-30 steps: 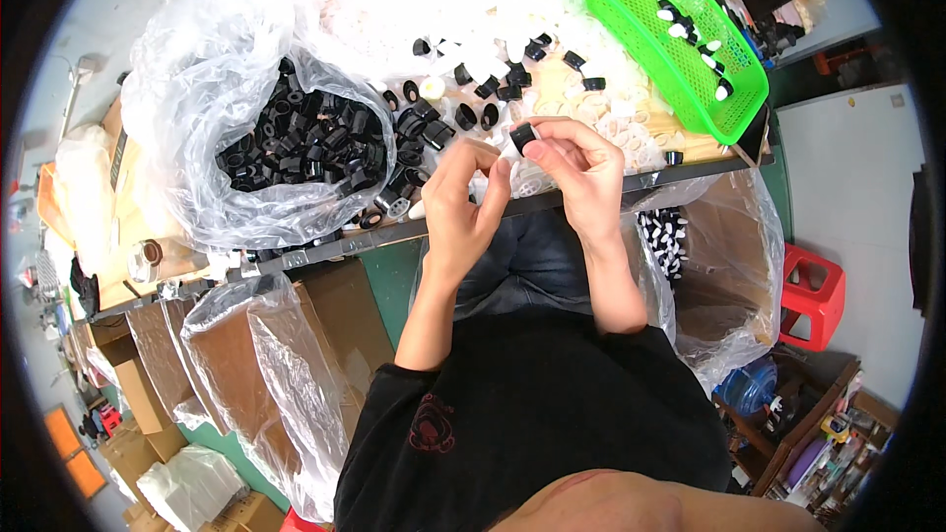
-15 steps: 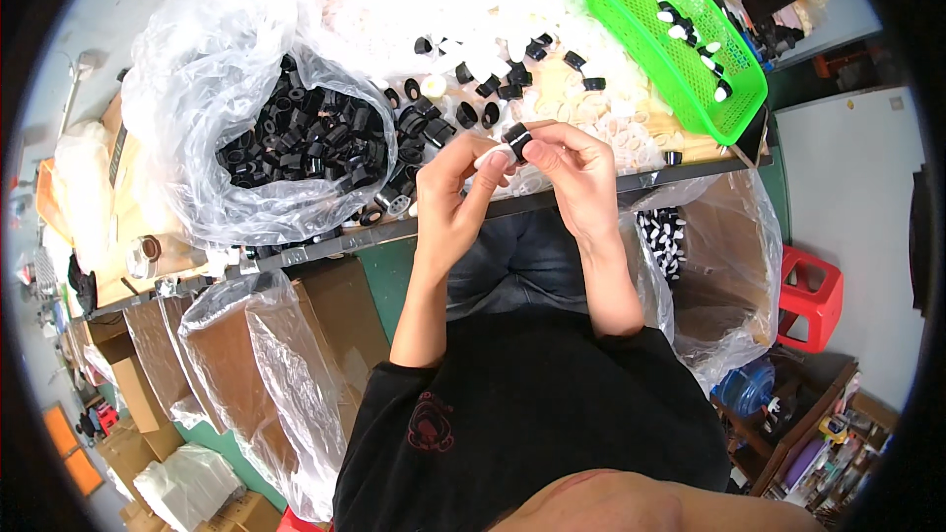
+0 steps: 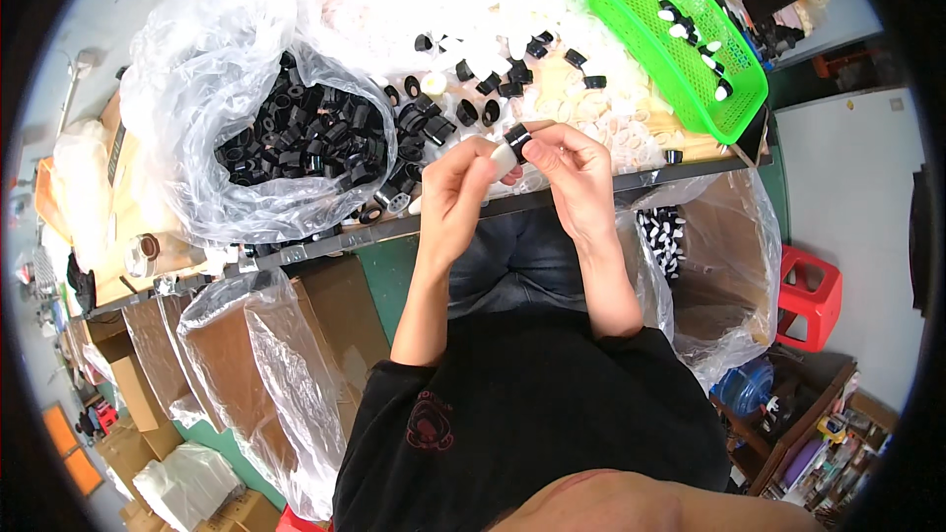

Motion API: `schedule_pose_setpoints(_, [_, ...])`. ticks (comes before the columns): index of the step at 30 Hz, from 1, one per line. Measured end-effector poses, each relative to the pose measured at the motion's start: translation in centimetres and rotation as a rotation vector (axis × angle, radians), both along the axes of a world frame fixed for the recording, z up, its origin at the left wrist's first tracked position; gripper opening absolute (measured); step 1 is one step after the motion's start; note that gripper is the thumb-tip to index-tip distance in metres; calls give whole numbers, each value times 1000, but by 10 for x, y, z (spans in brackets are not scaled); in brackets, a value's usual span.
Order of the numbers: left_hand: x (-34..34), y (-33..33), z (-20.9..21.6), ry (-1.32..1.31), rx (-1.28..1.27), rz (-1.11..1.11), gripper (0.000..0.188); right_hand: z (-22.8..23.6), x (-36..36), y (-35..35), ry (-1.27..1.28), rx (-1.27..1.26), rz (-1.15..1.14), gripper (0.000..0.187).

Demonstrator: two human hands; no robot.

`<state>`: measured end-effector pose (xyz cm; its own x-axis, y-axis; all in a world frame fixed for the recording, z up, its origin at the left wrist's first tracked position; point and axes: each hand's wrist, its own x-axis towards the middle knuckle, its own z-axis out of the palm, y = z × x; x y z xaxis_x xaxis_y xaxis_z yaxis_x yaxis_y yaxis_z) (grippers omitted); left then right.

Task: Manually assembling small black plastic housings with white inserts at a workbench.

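Above the table's front edge, my two hands meet around a small two-part piece. My right hand (image 3: 579,169) pinches its black cap (image 3: 516,136) between thumb and fingers. With my left hand (image 3: 457,187) I grip the white rounded part (image 3: 504,158), which touches the black cap's lower left side; the left fingertips are slightly blurred. Beyond the hands, several loose black caps (image 3: 490,84) lie scattered on the table. To the left, a clear plastic bag (image 3: 187,138) stands open, full of black caps (image 3: 307,128).
A green basket (image 3: 631,49) at the back right holds several black-and-white pieces. Pale translucent rings (image 3: 631,128) cover much of the tabletop. Below the edge, a plastic-lined carton (image 3: 729,256) with more pieces stands right, another lined carton (image 3: 222,335) left. A red stool (image 3: 813,298) is farther right.
My left fingers have shifted slightly on the white part, which now shows more fully against the black cap. My right hand has barely moved.
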<state>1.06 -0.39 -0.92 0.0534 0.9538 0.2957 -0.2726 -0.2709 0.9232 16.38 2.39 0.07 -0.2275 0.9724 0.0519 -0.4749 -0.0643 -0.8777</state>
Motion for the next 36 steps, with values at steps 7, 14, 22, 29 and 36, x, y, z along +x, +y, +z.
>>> schedule_pose_setpoints(7, [3,-6,-17,-125,-118,-5,21,1,5,-3,-42,-31,77,15])
schedule_pose_setpoints(14, [-4,-8,-38,-218,-88,-75,12,-15,3,-8,159,-116,114,15])
schedule_pose_setpoints(22, [-5,-5,-23,-223,-166,39,55,-19,11,-4,87,-71,17,11])
schedule_pose_setpoints(29, [0,-7,-4,-75,-237,-8,15,-10,8,-10,-28,-53,-38,11])
schedule_pose_setpoints(36, [-3,-8,-25,-218,-245,6,20,-33,19,-6,284,-218,188,13])
